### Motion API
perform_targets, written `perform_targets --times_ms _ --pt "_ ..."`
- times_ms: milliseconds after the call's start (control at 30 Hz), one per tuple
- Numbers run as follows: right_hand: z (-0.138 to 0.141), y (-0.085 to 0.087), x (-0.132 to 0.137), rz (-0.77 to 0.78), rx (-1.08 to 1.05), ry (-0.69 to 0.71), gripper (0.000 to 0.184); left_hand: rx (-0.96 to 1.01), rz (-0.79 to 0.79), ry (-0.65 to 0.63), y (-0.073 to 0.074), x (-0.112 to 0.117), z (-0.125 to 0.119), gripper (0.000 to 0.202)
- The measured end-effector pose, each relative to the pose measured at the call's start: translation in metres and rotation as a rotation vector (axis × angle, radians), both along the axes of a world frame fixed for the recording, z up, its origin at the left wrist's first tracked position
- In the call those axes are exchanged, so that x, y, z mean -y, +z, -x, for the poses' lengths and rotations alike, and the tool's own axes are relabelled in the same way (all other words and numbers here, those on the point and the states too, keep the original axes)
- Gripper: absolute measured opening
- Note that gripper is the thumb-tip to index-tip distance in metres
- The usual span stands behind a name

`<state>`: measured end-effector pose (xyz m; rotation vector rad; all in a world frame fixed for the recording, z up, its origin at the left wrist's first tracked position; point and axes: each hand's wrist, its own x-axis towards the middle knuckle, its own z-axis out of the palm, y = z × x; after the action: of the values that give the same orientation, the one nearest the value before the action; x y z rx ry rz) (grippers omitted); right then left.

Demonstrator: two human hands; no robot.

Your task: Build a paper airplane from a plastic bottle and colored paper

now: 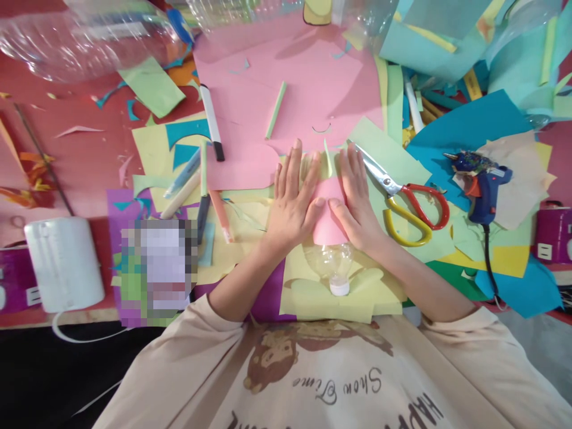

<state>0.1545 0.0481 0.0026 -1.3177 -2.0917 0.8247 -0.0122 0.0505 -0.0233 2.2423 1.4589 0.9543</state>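
Observation:
A clear plastic bottle (334, 267) lies on its side with its white cap toward me. Pink paper (329, 205) is wrapped around its body. My left hand (292, 199) lies flat on the left side of the wrap with the fingers stretched out. My right hand (355, 199) presses the right side the same way, fingers extended. The two thumbs nearly meet over the pink paper.
Red-and-yellow scissors (409, 202) lie just right of my right hand. A blue glue gun (480, 185) rests further right with its cord trailing down. A black marker (212, 122), rolled paper sticks (276, 110), a large pink sheet (286, 77) and coloured scraps surround the hands.

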Motion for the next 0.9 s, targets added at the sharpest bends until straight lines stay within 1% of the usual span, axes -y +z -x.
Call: perform_targets --times_ms 100,200,300,433,633,767,900 --pt "0.001 -0.0011 0.0002 -0.048 0.024 0.006 0.06 -0.019 -0.022 -0.005 -0.0041 -0.0014 0.0013 0.059" --pt "0.0022 -0.0016 0.0011 -0.03 0.058 -0.02 0.061 -0.005 -0.037 0.011 -0.0065 -0.0016 0.0014 0.058" --pt "0.0027 -0.0009 0.0018 0.005 0.085 -0.037 0.067 0.019 -0.009 0.013 -0.0045 -0.0012 0.0006 0.059" --pt "0.0017 -0.0015 0.0012 -0.001 0.087 -0.038 0.071 0.002 0.059 0.028 0.0003 -0.0007 0.0 0.058" --pt "0.0014 -0.0013 0.0001 0.022 0.055 -0.033 0.07 -0.007 -0.001 -0.02 -0.0015 -0.001 0.001 0.057" --pt "0.0018 0.002 0.0001 0.016 0.018 -0.03 0.067 -0.009 -0.004 -0.01 -0.0017 -0.0007 0.0008 0.057" --pt "0.001 0.0006 0.0001 -0.003 0.033 -0.035 0.068 -0.003 0.009 0.004 -0.0014 -0.0005 -0.0002 0.06"
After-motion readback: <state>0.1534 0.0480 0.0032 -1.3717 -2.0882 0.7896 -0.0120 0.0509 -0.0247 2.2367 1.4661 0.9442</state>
